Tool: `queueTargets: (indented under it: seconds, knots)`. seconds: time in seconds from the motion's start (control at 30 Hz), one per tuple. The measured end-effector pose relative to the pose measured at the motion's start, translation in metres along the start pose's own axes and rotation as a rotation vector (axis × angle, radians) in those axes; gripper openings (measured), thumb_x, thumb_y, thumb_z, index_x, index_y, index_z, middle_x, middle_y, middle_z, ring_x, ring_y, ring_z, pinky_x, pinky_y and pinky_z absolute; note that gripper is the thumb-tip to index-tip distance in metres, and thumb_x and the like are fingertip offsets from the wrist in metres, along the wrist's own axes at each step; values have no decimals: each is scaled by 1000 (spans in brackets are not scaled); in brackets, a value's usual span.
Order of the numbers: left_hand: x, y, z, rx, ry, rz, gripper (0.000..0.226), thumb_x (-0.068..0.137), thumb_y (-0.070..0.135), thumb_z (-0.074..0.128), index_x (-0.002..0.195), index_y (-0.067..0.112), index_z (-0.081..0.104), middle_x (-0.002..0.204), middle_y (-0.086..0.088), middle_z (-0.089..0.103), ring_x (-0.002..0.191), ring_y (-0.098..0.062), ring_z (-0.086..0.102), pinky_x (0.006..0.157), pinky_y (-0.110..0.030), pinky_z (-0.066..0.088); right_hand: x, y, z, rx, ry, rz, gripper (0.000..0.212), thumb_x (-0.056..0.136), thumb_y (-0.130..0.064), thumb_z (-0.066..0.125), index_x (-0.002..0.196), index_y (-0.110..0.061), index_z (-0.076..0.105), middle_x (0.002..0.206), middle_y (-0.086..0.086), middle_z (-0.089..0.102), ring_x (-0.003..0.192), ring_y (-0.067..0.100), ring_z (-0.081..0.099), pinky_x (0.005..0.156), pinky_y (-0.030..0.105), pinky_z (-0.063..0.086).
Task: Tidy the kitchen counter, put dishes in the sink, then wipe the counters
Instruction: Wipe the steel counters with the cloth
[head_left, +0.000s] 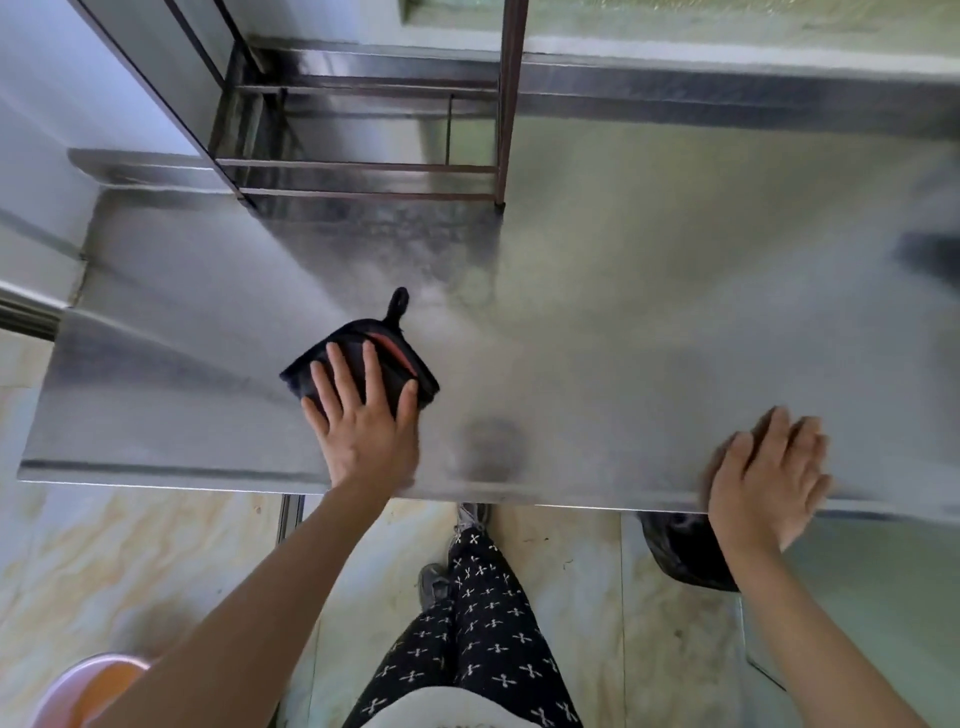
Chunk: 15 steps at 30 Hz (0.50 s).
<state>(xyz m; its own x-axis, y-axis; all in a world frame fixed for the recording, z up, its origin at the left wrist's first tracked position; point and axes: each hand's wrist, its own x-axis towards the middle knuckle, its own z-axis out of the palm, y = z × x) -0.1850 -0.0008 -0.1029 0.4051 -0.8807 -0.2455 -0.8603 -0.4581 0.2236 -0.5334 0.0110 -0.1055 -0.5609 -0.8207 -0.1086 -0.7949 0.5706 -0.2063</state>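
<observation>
A black folded cloth (387, 340) with a red stripe and a small hanging loop lies flat on the steel counter (649, 322), left of centre. My left hand (363, 415) presses on it with straight, spread fingers. My right hand (763, 478) rests over the counter's front edge at the right, fingers relaxed and blurred, holding nothing.
A dark metal rack frame (363, 166) stands on the counter at the back left. A steel wall panel (78, 104) rises at the left. Under the counter's front edge a black bag (680, 551) sits on the tiled floor. An orange-pink tub (98, 680) shows at the bottom left.
</observation>
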Motion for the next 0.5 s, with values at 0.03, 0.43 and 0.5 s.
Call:
queueTargets:
  seconds: [0.03, 0.43, 0.5]
  knots:
    - [-7, 5, 3, 6, 6, 17, 74, 85, 61, 15, 148, 23, 10, 156, -14, 1, 143, -34, -1, 113, -53, 2, 0, -1, 1, 7, 12, 8, 62, 91, -42, 17, 148, -18, 20, 158, 9, 10, 145, 25, 5, 115, 45, 3]
    - [-55, 28, 21, 1, -6, 3, 70, 93, 58, 25, 148, 22, 2, 155, -16, -6, 142, -35, -5, 113, -49, -3, 3, 5, 8, 6, 41, 2, 56, 95, -41, 20, 147, -22, 21, 158, 7, 10, 145, 24, 5, 114, 46, 5]
    - [-46, 26, 15, -48, 31, -117, 70, 93, 56, 28, 149, 18, 6, 155, -18, -5, 142, -36, -5, 112, -51, -1, 3, 5, 8, 10, 44, 2, 58, 93, -42, 19, 147, -22, 21, 158, 7, 10, 145, 24, 6, 114, 46, 6]
